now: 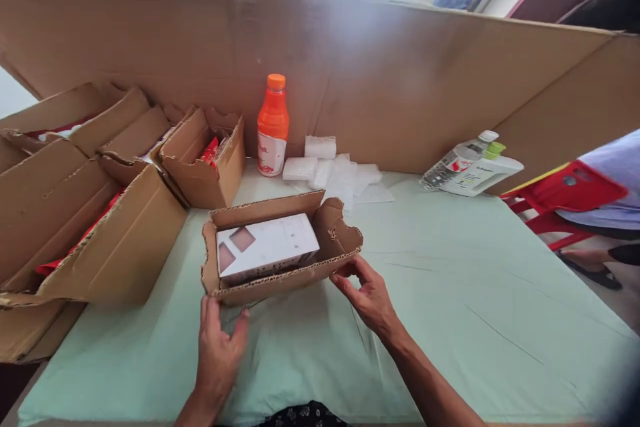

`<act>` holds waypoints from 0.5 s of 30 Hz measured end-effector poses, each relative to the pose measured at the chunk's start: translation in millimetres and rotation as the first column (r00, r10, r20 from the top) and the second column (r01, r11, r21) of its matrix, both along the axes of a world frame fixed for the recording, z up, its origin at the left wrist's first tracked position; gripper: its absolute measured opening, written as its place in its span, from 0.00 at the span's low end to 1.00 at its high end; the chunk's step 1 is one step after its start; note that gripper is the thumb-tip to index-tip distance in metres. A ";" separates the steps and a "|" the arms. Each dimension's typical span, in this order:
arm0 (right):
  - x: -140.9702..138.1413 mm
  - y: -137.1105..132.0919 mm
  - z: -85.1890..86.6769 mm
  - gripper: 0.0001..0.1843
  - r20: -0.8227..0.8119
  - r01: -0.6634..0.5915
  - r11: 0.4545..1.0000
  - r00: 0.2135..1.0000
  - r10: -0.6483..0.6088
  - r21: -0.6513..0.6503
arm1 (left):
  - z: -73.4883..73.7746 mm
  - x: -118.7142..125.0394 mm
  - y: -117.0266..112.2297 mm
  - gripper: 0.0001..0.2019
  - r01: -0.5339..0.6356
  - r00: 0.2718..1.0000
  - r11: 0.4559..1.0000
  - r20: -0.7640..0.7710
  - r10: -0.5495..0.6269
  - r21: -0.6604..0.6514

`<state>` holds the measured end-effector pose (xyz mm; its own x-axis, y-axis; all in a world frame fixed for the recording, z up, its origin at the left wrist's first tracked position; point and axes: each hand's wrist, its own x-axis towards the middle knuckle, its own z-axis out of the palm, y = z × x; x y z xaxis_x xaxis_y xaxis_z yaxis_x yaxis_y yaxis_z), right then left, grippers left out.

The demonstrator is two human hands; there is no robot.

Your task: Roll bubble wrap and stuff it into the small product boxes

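Observation:
An open cardboard box is in front of me at the middle of the table, slightly askew. Inside it, toward the left end, lies a white carton with brownish squares printed on it. My left hand is at the box's near left corner, its fingers against the end and its thumb along the front side. At the near right corner, my right hand grips the box between thumb and fingers; some fingertips are hidden beneath it.
Several open cardboard boxes with red packets crowd the left. Behind stand an orange bottle and white foam wraps. At the right back, a clear bottle and a white bottle lean against the cardboard wall. A person sits on a red chair.

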<state>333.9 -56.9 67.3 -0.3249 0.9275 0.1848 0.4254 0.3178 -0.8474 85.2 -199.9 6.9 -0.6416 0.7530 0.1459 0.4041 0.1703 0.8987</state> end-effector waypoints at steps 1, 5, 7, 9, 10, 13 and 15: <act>4.2 3.6 -2.1 0.11 -0.023 0.037 0.999 0.999 -0.037 -0.009 | 3.7 2.4 14.6 0.14 0.024 1.000 1.000 -0.006 -0.024 0.000; 1.3 32.6 -9.1 0.15 -0.125 0.105 0.994 0.986 -0.106 -0.008 | 9.1 -1.0 77.7 0.19 0.059 0.998 0.996 0.000 -0.059 0.060; -8.1 51.0 -12.0 0.17 -0.176 0.098 0.995 0.980 -0.094 0.013 | 6.7 -9.3 110.0 0.20 0.046 0.999 0.993 0.010 -0.047 0.109; -18.7 68.6 -15.1 0.20 -0.215 0.090 0.995 0.973 -0.081 0.032 | 2.5 -18.3 140.1 0.21 0.031 0.999 0.989 0.021 -0.035 0.147; -23.4 76.4 -16.7 0.21 -0.227 0.080 0.996 0.971 -0.069 0.040 | 0.0 -22.1 153.4 0.23 0.019 0.999 0.986 0.025 -0.024 0.164; -30.7 96.3 -22.2 0.23 -0.225 0.012 0.998 0.974 0.002 0.062 | -9.2 -29.1 182.9 0.28 -0.028 0.999 0.981 0.038 0.021 0.193; -28.4 110.5 -25.1 0.23 -0.166 -0.034 0.994 0.985 0.050 0.101 | -16.4 -30.8 192.8 0.29 -0.056 0.998 0.978 0.051 0.047 0.203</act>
<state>305.6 53.6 42.3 -0.3197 0.8886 0.3289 0.2643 0.4170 -0.8696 54.3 -7.1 -9.5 -0.6883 0.6762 0.2628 0.3577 0.0012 0.9339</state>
